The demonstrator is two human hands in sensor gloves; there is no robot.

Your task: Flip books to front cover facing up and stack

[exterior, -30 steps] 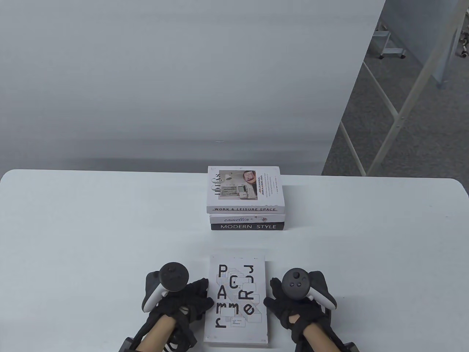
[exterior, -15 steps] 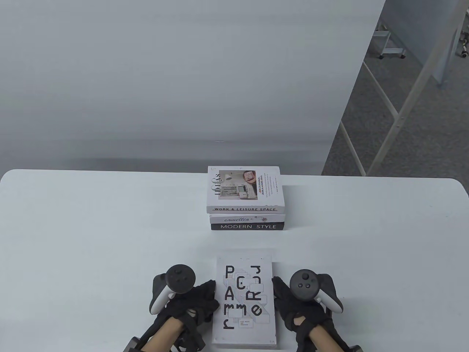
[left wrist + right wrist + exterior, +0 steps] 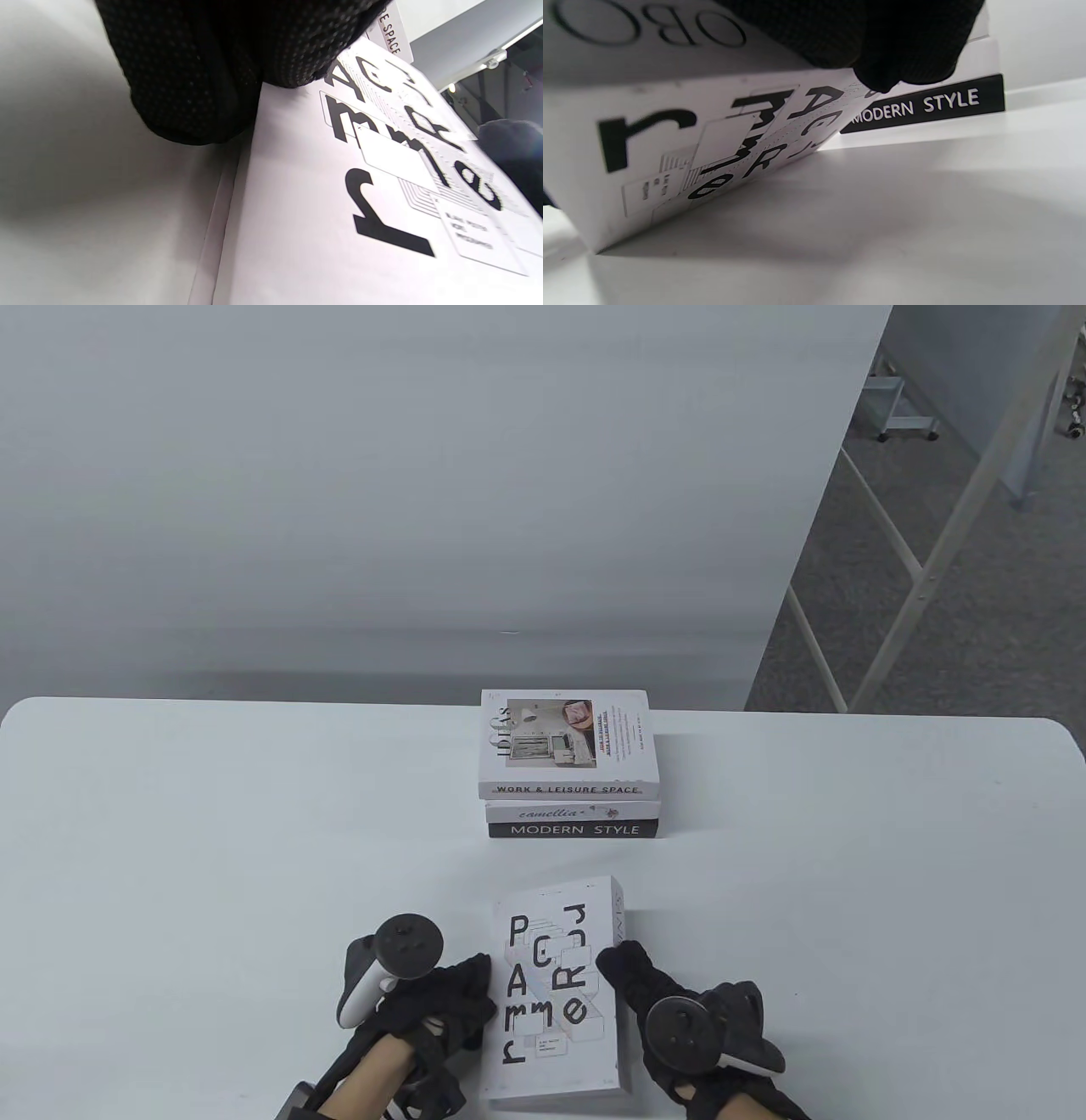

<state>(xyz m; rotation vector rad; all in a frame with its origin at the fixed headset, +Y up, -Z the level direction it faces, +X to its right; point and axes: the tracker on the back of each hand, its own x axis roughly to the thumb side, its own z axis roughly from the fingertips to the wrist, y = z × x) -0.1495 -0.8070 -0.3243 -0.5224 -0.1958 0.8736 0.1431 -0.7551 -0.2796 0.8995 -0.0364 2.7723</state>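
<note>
A white book with large black letters [image 3: 551, 993] lies at the table's front, tilted with its right edge lifted so that the spine shows. My left hand [image 3: 462, 988] holds its left edge, fingers [image 3: 191, 63] on the cover's rim [image 3: 339, 212]. My right hand [image 3: 624, 971] grips the raised right edge. In the right wrist view the fingers [image 3: 882, 34] hold the book [image 3: 670, 140] off the table, and its underside also bears black letters. A stack of three books stands behind: Work & Leisure Space [image 3: 564, 742] on top, Camellia [image 3: 573, 812], then Modern Style [image 3: 574, 830].
The white table [image 3: 212, 857] has bare surface on both sides of the books. The Modern Style spine [image 3: 925, 103] shows just beyond the held book. A white wall stands behind the table, with a metal frame [image 3: 925, 560] and grey floor at the right.
The book shifted slightly right, then its right edge rose. My right hand moved in and back, turning onto that edge. My left hand stayed at the left edge.
</note>
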